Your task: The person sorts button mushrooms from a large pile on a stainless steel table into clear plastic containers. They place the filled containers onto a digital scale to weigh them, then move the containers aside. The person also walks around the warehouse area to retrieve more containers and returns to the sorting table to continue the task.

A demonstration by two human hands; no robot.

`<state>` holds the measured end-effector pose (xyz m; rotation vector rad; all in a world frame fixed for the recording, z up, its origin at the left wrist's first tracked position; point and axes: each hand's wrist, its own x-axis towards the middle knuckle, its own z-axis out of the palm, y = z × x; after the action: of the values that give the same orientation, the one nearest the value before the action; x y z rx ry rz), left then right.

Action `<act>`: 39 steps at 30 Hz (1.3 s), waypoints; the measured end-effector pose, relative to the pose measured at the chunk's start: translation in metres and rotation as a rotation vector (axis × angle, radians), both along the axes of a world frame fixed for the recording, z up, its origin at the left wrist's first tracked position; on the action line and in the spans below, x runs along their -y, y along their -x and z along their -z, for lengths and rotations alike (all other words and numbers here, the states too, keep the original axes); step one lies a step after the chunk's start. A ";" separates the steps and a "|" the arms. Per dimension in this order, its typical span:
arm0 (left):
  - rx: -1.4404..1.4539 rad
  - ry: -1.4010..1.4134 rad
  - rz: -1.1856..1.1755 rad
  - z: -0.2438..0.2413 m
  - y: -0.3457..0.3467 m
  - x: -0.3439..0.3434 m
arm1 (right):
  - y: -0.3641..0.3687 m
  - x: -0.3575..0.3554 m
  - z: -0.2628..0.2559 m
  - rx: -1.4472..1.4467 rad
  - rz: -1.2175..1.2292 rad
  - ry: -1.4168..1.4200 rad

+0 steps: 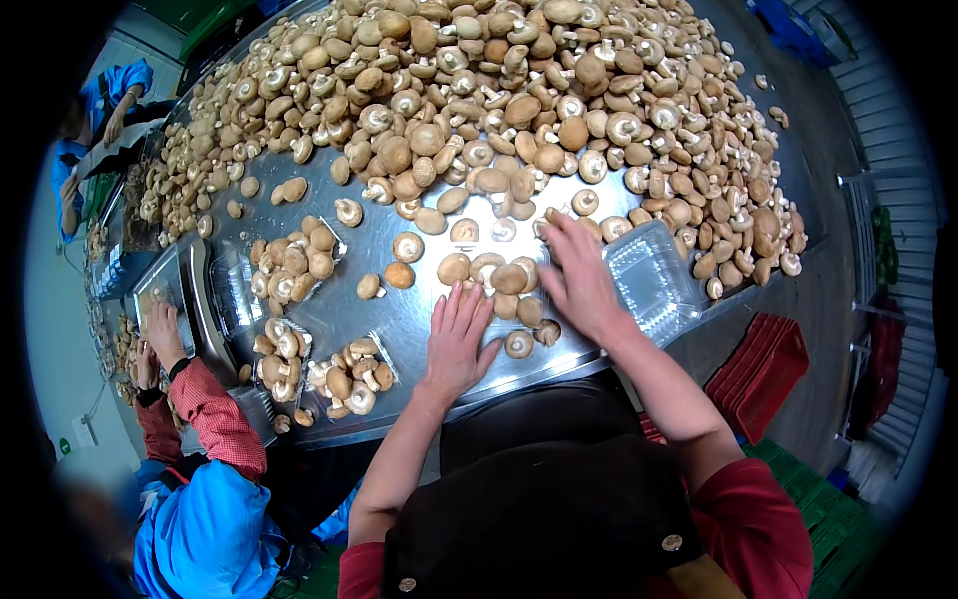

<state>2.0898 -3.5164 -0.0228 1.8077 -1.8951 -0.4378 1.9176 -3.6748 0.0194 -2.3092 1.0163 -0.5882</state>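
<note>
Shiitake-like mushrooms (510,278) lie in a small cluster on the metal table (419,329) before me. My left hand (458,341) is palm down at the cluster's near left, its fingertips touching a mushroom. To the right of the cluster is my right hand (582,278), thumb and fingers spread wide. Its fingertips reach loose mushrooms at the foot of the pile; whether they touch one is hard to tell. Beside my right wrist sits a clear plastic tray (650,281) with a ribbed base. Whether the cluster lies in such a tray is unclear.
A large mushroom heap (479,97) covers the table's far side. Several filled clear packs, one pack (352,376) nearest me, stand left. Beyond them, a co-worker's hands (159,337) are beside a scale (203,299). Red crates (760,371) are at the right; another person (112,105) works far left.
</note>
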 end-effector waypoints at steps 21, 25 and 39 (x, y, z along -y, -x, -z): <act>-0.052 0.041 -0.214 0.000 -0.003 0.022 | -0.048 -0.040 0.018 -0.228 -0.323 0.071; 0.003 0.016 -0.259 0.012 0.000 0.023 | -0.057 -0.042 0.024 -0.278 -0.297 0.042; -0.364 0.172 -0.477 0.015 -0.009 0.000 | -0.002 -0.020 0.001 0.175 -0.053 -0.234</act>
<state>2.0990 -3.5166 -0.0383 1.8382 -1.1757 -0.3847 1.9200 -3.6546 0.0181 -2.0353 0.8881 -0.6042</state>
